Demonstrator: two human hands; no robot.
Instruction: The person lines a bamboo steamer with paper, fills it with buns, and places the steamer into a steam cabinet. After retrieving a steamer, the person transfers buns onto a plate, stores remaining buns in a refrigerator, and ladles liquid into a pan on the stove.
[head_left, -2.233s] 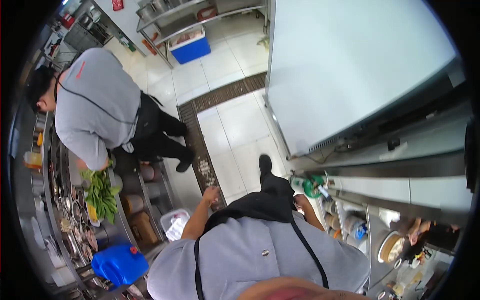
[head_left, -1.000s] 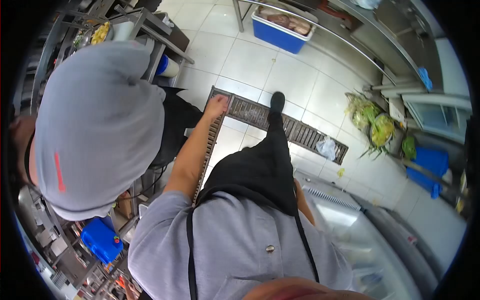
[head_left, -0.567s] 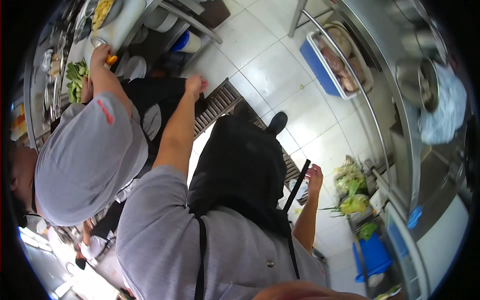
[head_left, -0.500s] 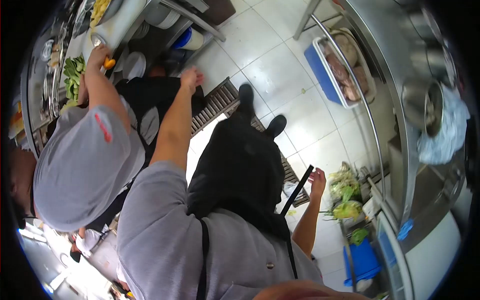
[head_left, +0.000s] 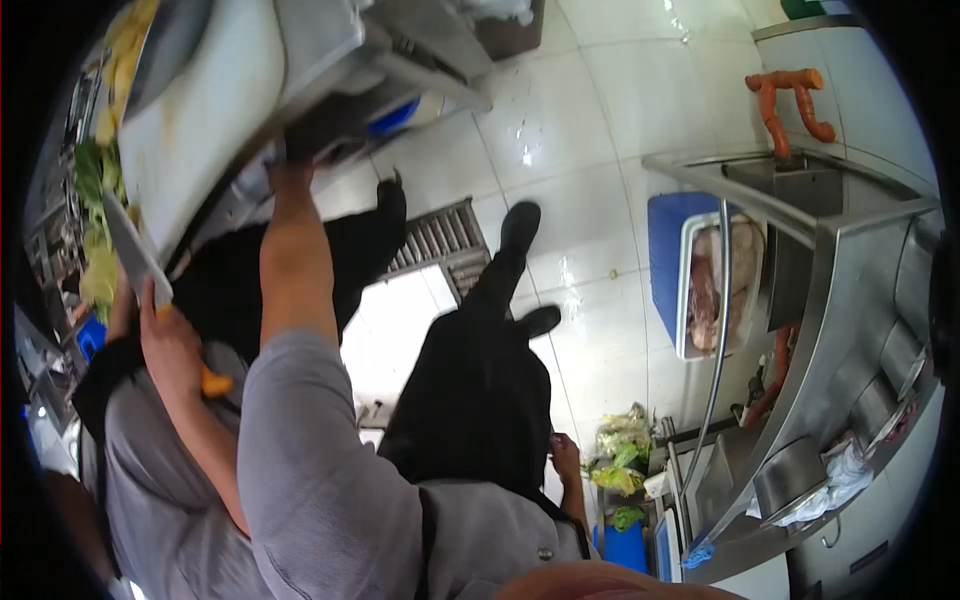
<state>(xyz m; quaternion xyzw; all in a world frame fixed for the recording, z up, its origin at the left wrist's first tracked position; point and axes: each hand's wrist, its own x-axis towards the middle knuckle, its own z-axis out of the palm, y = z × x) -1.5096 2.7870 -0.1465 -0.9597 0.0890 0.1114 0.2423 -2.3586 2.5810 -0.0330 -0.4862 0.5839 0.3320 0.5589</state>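
My left hand point(head_left: 291, 174) reaches to the space beneath the worktop at the upper left, near a greyish container point(head_left: 252, 182). Its fingers are blurred and partly lost in shadow, so a grip cannot be made out. Low beside my black apron point(head_left: 470, 400) is my right hand point(head_left: 565, 455), its fingers curled in. Whatever they may hold is hidden. Close to my left arm, a co-worker's hand point(head_left: 172, 350) grips a knife point(head_left: 135, 245) with a yellow-orange handle, blade over leafy greens point(head_left: 97, 190).
A white cutting board point(head_left: 215, 90) lies on the worktop at upper left. On the right, a blue-and-white cooler point(head_left: 678, 270) with bagged meat stands by a steel sink bench point(head_left: 860, 270). Vegetable scraps point(head_left: 620, 450) and a blue bin point(head_left: 622, 545) are at lower right. A floor grate point(head_left: 435, 238) crosses the tiles.
My view has shifted toward the worktop. My left hand has moved up and left, under it. My right hand has dropped to my apron's side. The co-worker's knife now shows over the greens.
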